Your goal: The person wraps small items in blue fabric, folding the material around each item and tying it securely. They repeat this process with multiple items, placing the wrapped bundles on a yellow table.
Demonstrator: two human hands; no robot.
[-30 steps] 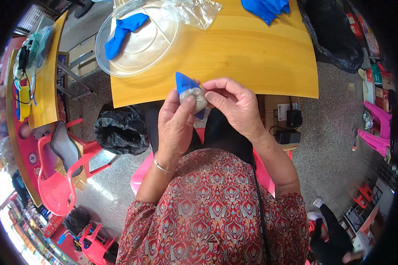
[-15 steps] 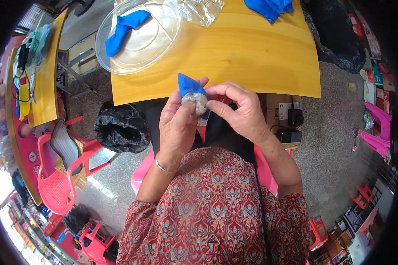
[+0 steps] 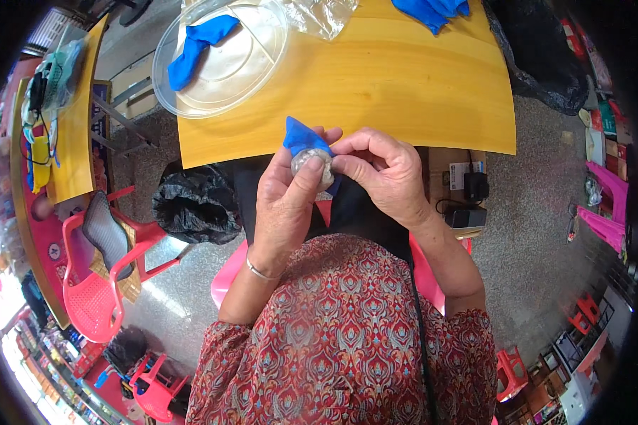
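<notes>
My left hand (image 3: 288, 185) is closed around a small blue cloth piece (image 3: 303, 134), just off the table's near edge. A rounded greyish-white wad (image 3: 306, 163) shows at the cloth's lower end, with my left thumb pressing on it. The cloth's pointed tip sticks up past my fingers. My right hand (image 3: 386, 177) is pinched at the right rim of the wad, thumb and forefinger close together. Whatever lies between those fingertips is too small to make out.
On the yellow wooden table (image 3: 404, 92) rests a clear round plastic lid (image 3: 252, 78) with a blue cloth strip (image 3: 191, 53) on it. More blue cloth (image 3: 432, 13) and a clear plastic bag (image 3: 326, 18) lie farther back. A black bag (image 3: 195, 202) is at left, near a pink chair (image 3: 92, 297).
My left thumb has shifted upward over the wad, which is turned slightly. My right fingertips stay by its rim, with the hand a little changed in posture.
</notes>
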